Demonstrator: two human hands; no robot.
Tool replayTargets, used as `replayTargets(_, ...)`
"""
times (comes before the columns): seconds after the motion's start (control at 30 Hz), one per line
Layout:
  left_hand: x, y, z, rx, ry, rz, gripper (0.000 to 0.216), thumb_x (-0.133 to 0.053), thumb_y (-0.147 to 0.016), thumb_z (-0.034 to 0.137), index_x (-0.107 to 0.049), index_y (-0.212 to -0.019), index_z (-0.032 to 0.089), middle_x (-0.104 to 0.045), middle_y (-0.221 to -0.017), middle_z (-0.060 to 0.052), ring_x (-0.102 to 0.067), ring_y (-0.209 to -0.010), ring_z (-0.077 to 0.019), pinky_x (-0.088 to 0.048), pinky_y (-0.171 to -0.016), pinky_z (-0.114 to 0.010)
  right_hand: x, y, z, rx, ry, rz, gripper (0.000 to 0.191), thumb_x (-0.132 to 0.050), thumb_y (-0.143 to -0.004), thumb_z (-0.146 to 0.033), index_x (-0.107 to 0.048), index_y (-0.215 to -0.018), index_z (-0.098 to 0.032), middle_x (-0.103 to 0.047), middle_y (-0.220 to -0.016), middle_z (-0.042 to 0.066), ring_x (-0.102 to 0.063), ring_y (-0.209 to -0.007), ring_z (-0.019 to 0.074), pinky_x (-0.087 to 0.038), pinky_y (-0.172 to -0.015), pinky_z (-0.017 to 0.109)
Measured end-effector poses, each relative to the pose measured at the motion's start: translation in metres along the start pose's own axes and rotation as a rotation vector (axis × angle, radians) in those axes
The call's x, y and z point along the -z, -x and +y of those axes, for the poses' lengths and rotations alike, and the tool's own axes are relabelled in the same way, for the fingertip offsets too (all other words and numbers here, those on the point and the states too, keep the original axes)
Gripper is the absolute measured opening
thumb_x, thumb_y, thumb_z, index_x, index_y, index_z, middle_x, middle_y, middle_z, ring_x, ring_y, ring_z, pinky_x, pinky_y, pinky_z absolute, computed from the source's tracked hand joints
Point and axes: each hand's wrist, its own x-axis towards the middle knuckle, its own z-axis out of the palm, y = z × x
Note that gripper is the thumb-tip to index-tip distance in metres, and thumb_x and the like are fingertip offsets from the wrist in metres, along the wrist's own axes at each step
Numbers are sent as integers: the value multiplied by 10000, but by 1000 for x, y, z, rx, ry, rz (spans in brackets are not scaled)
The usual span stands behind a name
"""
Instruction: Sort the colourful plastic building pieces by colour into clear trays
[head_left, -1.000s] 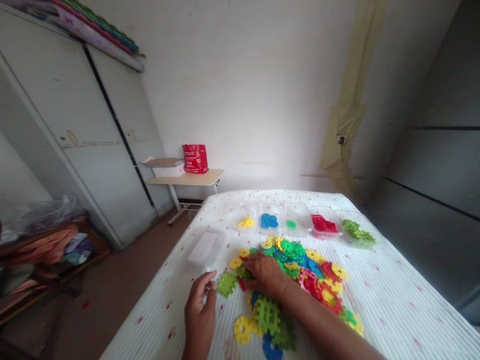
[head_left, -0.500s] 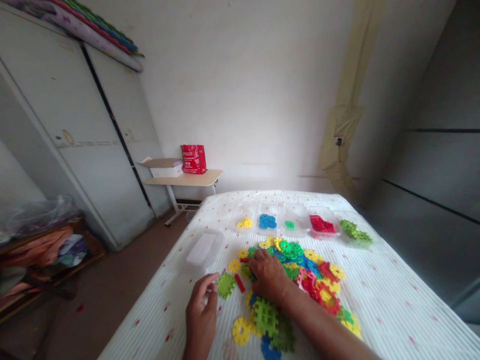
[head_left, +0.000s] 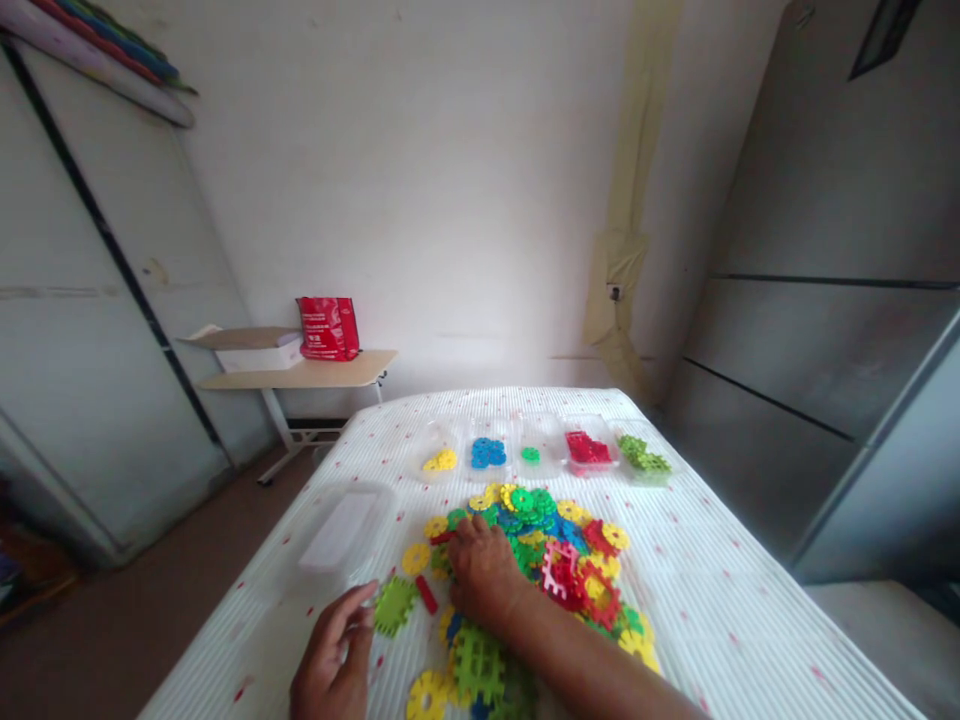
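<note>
A heap of flat plastic building pieces point(head_left: 547, 545) in yellow, green, blue and red lies on the white striped bed cover point(head_left: 720, 600). My right hand point(head_left: 480, 575) rests palm down on the heap's left side, fingers curled into the pieces; what they grip is hidden. My left hand point(head_left: 334, 665) lies near the bed's front left, its fingertips pinched beside a light green square piece point(head_left: 394, 603). A small red bar point(head_left: 426, 594) lies between the two hands.
Several clear trays at the far end hold sorted pieces: yellow point(head_left: 440, 460), blue point(head_left: 487, 452), green point(head_left: 530, 454), red point(head_left: 587, 449), light green point(head_left: 643, 456). A clear lidded box point(head_left: 341, 520) sits left. A side table point(head_left: 300, 375) carries a red bag point(head_left: 328, 327).
The head camera has swung to the right and tipped, so everything sits lower and further left. My right hand has stayed on the heap; my left hand stays by the green square piece.
</note>
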Motion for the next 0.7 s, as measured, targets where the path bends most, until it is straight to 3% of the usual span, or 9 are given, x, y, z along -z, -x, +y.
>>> replayTargets(0.23, 1, -2, -2, 24, 0, -8, 468, -571, -621, 547, -635, -928, 200, -670, -993, -68, -628, -881, -240, -502, -811, -356, 16, 4, 11, 27, -106, 52, 300, -579, -723, -255, -611, -1016, -198, -576, -1085, 100, -507, -1042, 253, -439, -817, 373)
replayTargets(0.43, 1, -1, 5, 51, 2, 1, 479, -580, -600, 560, -641, -910, 200, -670, -982, -66, -627, -874, -244, -513, -774, -349, 30, 7, 28, 10, -271, 53, 290, -632, -697, -287, -621, -970, -192, -607, -977, 58, -587, -857, 169, -438, -711, 243)
replayTargets(0.7, 2, -2, 6, 44, 27, 3, 543, -598, -555, 633, -644, -882, 202, -670, -920, -62, -636, -820, -238, -520, -750, -350, 51, 10, 66, 38, -693, 204, 208, -664, -679, -263, -644, -869, -181, -612, -786, -9, -546, -689, 113, -418, -601, 205)
